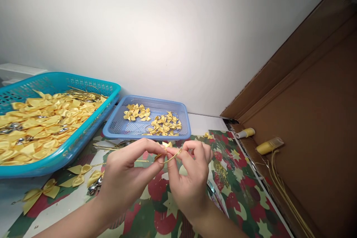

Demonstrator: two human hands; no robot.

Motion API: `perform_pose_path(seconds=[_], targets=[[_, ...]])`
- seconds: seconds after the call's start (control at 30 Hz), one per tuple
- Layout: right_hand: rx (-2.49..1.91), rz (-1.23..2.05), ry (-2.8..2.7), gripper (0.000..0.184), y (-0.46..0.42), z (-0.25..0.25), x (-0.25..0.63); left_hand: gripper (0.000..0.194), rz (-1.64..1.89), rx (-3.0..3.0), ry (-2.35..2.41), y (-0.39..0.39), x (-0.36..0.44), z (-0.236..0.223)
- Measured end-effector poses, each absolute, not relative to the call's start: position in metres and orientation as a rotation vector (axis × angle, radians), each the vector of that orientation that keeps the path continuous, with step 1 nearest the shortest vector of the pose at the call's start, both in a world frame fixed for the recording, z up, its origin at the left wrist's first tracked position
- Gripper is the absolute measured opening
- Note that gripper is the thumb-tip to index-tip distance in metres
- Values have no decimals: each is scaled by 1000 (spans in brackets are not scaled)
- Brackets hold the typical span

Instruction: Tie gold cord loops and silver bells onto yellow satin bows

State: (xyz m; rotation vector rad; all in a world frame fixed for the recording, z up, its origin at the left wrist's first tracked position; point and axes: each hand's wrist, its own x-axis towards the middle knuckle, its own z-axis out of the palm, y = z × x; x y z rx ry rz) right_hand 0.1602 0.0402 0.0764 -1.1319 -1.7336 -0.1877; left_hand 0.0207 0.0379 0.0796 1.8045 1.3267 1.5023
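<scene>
My left hand and my right hand meet over the table, fingertips almost touching. Between them a thin gold cord curves in a loop, pinched by the fingers of both hands. A small yellow ribbon bow peeks out just above the fingertips; the fingers hide most of it. Left of my left hand lie yellow bows and several silver bells on the patterned cover. Behind my hands, a blue-violet basket holds bows with gold loops.
A large turquoise basket full of yellow bows and bells stands at left. Gold cords lie before the smaller basket. At right, a cardboard panel carries two yellow-filled tubes and hanging cords. A white wall rises behind.
</scene>
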Motion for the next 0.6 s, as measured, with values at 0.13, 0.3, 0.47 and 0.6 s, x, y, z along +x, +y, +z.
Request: perform_pose_path(seconds=[0.13,0.3,0.47,0.6], targets=[[-1113,-176,-1755,16,45,66,159,4,1428,1680,1364,44,22,78],[-1070,-25,-1679,16,48,60,160,9,1274,1425,1324,57,23,77],[-939,336,-1591,15,54,54,164,23,1173,1157,1260,68,19,73],[-822,852,-1474,15,56,51,160,29,1131,1049,1254,71,17,71]])
